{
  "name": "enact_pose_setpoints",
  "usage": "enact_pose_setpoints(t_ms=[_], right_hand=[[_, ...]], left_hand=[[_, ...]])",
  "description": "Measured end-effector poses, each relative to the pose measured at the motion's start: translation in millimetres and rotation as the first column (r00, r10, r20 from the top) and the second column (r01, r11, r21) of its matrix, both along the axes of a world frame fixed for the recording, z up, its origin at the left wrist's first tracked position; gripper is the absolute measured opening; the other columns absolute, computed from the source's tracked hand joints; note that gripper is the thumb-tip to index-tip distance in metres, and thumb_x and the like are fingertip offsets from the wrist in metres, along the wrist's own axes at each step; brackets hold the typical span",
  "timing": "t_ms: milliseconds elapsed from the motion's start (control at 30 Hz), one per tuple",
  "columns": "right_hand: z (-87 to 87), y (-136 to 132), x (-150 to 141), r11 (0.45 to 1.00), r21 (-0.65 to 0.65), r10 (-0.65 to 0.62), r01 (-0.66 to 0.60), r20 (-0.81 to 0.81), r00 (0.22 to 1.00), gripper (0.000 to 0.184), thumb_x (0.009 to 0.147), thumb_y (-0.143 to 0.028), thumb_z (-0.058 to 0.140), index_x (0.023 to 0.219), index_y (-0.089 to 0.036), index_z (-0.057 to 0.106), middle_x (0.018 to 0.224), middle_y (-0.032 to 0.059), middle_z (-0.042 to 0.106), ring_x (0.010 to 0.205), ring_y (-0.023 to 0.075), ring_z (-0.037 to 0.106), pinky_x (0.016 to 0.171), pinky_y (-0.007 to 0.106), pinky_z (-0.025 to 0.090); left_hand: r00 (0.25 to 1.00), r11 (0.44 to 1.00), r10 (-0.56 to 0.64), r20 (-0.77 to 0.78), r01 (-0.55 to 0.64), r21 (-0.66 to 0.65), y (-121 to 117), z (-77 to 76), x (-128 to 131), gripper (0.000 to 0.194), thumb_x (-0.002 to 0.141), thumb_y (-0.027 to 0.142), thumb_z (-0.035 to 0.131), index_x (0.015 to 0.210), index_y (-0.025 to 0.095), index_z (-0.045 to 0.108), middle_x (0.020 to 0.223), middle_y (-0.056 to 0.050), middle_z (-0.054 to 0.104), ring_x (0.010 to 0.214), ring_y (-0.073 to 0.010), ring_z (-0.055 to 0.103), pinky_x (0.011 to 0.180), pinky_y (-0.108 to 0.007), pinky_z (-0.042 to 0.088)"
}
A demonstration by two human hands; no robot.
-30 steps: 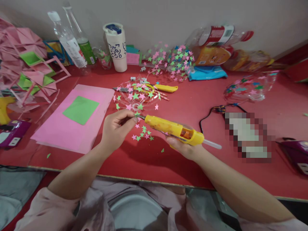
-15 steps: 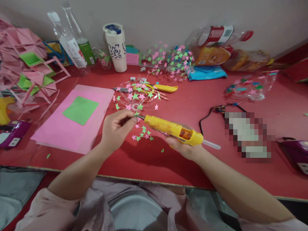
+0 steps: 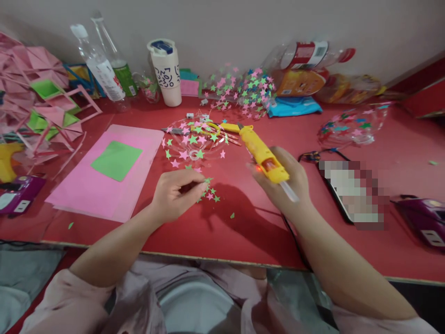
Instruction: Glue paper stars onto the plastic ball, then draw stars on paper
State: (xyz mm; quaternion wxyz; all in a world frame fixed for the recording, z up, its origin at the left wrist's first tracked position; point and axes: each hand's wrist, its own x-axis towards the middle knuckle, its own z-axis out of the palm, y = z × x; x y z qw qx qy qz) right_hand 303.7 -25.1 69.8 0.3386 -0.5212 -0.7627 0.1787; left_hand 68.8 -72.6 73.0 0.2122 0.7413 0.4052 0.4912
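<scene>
Head view: mid-frame, my right grip (image 3: 294, 178), clasping the glue gun (image 3: 259, 147), has swung clear of my left grip (image 3: 174, 195), pinching a green star (image 3: 209, 179).

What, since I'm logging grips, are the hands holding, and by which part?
The right hand holds the glue gun by its handle. The left hand is pinched at a green star; whether it's gripped can't be told.

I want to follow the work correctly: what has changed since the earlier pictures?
The right hand moved the glue gun away from the left hand, its tip turning away from the person. The left hand came slightly nearer the person; whether it pinches a star is unclear. The gun stays held; the pink paper and cup stayed put.
</scene>
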Motion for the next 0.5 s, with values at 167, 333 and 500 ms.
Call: enact_pose_setpoints(t_ms=[167, 333, 500], right_hand=[[-8.2, 26, 11, 0.996, -0.071, 0.073, -0.049, 0.396, 0.915, 0.02, 0.073, -0.024, 0.058, 0.091, -0.015, 0.059, 0.09, 0.0118, 0.06, 0.082, 0.0242, 0.058, 0.073, 0.034, 0.046], [-22.7, 35, 10, 0.982, -0.174, 0.159, -0.078, 0.52, 0.839, 0.032, 0.072, -0.017, 0.055, 0.102, -0.011, 0.062, 0.097, 0.0134, 0.064, 0.089, 0.024, 0.059, 0.081, 0.033, 0.045], [-10.2, 25, 8, 0.992, 0.025, 0.083, -0.127, 0.626, 0.775, 0.023, 0.08, -0.022, 0.055, 0.097, -0.011, 0.064, 0.103, 0.017, 0.067, 0.093, 0.0289, 0.059, 0.083, 0.041, 0.044]], left_hand=[[0.947, 0.901, -0.059, 0.315, 0.186, -0.392, -2, -3.3, 10, 0.013, 0.077, 0.018, 0.06, 0.065, 0.019, 0.057, 0.052, 0.006, 0.048, 0.044, -0.0055, 0.042, 0.044, -0.018, 0.035], [0.852, 0.716, -0.036, 0.523, 0.387, -0.581, 0, -7.5, 12, 0.009, 0.075, 0.022, 0.061, 0.066, 0.02, 0.06, 0.043, 0.007, 0.046, 0.037, -0.0051, 0.037, 0.038, -0.017, 0.026], [0.791, 0.592, 0.031, 0.611, 0.478, -0.649, 2, -9.1, 11, 0.01, 0.072, 0.026, 0.063, 0.067, 0.018, 0.063, 0.042, 0.005, 0.047, 0.036, -0.0045, 0.034, 0.036, -0.017, 0.017]])
